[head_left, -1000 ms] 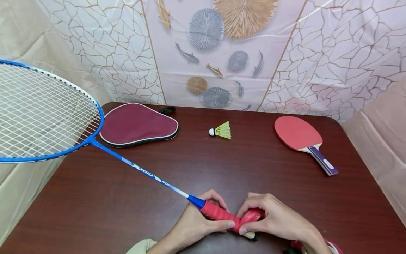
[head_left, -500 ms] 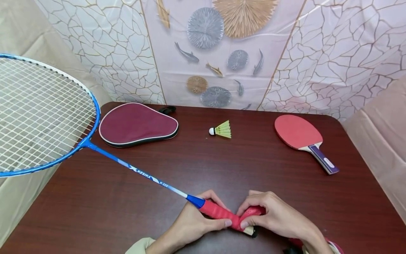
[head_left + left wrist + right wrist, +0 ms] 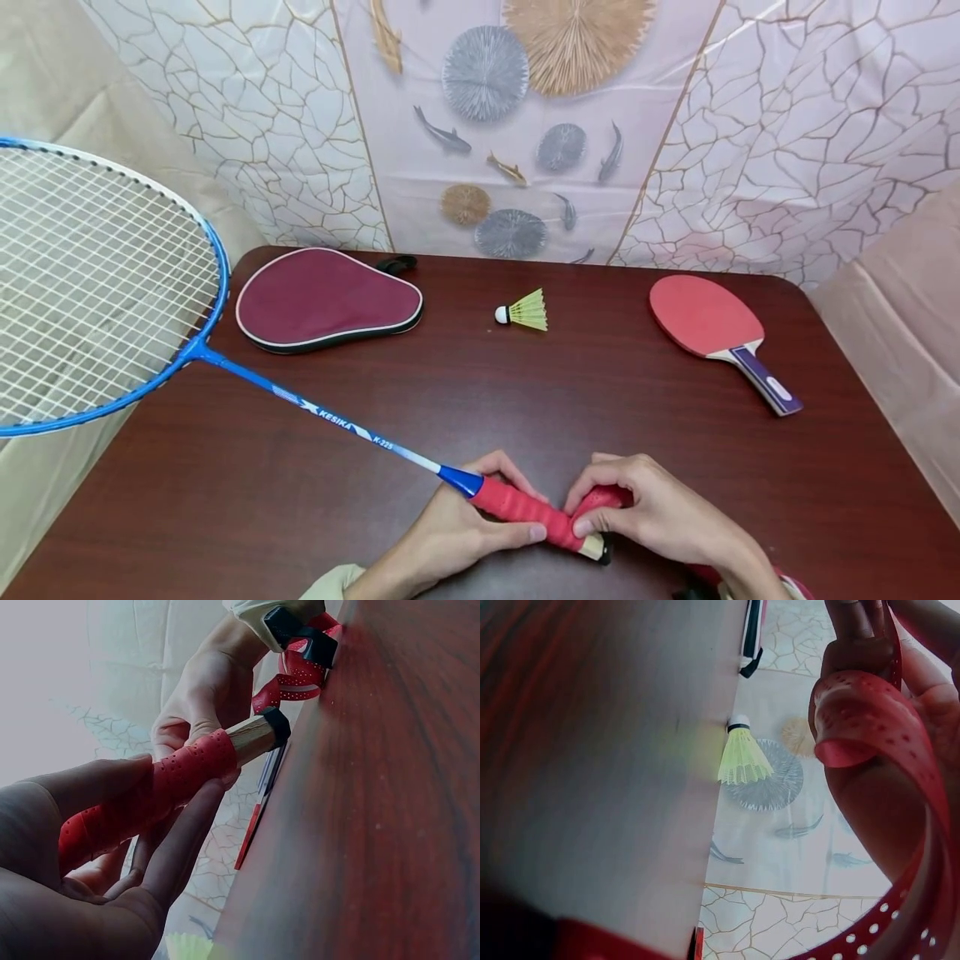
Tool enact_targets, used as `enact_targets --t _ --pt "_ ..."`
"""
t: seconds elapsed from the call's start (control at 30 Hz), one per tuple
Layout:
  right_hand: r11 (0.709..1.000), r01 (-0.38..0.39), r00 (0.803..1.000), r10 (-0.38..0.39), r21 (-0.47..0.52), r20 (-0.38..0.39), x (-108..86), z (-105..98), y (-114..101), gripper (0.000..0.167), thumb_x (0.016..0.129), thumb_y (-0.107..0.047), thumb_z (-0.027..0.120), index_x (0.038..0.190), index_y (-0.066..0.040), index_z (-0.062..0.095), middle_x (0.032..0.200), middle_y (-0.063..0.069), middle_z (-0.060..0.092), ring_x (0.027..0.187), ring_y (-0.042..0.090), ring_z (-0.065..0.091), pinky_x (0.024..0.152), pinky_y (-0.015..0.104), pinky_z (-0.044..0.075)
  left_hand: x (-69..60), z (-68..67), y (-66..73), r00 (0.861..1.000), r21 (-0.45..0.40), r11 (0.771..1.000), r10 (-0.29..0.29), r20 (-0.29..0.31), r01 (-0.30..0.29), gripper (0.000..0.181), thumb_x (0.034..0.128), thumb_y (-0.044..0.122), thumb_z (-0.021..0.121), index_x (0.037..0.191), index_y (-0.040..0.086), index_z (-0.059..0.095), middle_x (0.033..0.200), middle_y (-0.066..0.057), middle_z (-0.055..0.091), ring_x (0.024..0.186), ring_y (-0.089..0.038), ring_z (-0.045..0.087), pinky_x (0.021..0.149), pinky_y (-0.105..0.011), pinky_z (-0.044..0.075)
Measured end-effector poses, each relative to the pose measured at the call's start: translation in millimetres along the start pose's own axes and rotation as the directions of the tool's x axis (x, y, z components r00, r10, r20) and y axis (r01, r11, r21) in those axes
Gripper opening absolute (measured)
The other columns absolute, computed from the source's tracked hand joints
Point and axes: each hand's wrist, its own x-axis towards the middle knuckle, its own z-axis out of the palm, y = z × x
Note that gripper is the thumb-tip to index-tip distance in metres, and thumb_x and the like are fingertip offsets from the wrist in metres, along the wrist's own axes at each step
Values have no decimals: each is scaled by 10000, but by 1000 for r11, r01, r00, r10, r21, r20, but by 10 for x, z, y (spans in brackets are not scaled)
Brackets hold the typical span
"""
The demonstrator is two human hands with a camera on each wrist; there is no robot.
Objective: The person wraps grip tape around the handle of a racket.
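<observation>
A blue-and-white badminton racket [image 3: 337,421] slants across the head view, its strung head [image 3: 97,292] raised at the left. My left hand [image 3: 453,529] grips its handle, which is wound in red perforated grip tape [image 3: 180,776]. Beyond the winding, a short stretch of bare wooden handle [image 3: 250,740] shows, finished by a black end cap [image 3: 277,729]. Close by that end, my right hand [image 3: 656,508] pinches the loose tape between thumb and fingers. In the right wrist view a curled length of this tape [image 3: 877,712] hangs from the hand.
On the brown table [image 3: 450,383], a maroon paddle case [image 3: 322,296] lies back left and a yellow shuttlecock [image 3: 525,311] at the back middle. A red table tennis paddle [image 3: 705,315] with a purple handle lies at the right. Patterned cloth [image 3: 502,150] hangs behind.
The racket's head has dipped and shifted slightly left in the head view. More of the bare handle end and black cap now shows. Both hands keep their holds with little movement.
</observation>
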Motion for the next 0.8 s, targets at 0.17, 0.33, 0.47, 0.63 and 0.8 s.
enact_targets --t 0.17,0.33,0.47,0.63,0.8 --pt "1000 -24 1000 24 -9 -8 1 6 -4 146 891 -239 729 1033 -263 707 917 -86 638 796 93 599 652 242 512 3 9 12 999 -53 998 -41 -10 40 355 800 128 829 1034 89 565 1046 -97 724 922 -243 700 740 -271 563" --pt "1000 -20 1000 21 -16 19 21 22 -3 178 912 -197 706 1075 -265 724 915 -118 650 799 84 589 639 233 511 -11 22 30 998 -47 998 -44 -55 41 388 806 140 827 1044 68 529 1067 -77 724 983 -243 689 801 -292 558" --pt "1000 12 1000 -12 -27 5 28 36 3 151 904 -189 715 1037 -256 731 891 -124 643 783 78 587 623 229 507 -1 32 15 995 9 999 34 -95 -33 360 779 142 846 1023 95 585 1040 -49 730 962 -236 686 759 -307 568" --pt "998 14 1000 -16 -58 -25 23 52 -3 122 881 -242 738 997 -275 717 873 -119 616 744 63 566 600 216 489 30 30 -25 984 9 996 93 -150 -93 346 732 115 873 1032 147 703 1030 -67 694 858 -224 684 706 -363 581" --pt "999 12 999 -15 -52 -44 17 65 -17 130 878 -239 742 998 -273 704 859 -111 602 718 69 563 584 218 484 19 60 -42 983 -63 993 85 -164 -97 485 753 71 848 1205 149 689 1046 -109 702 672 -258 697 596 -432 583"
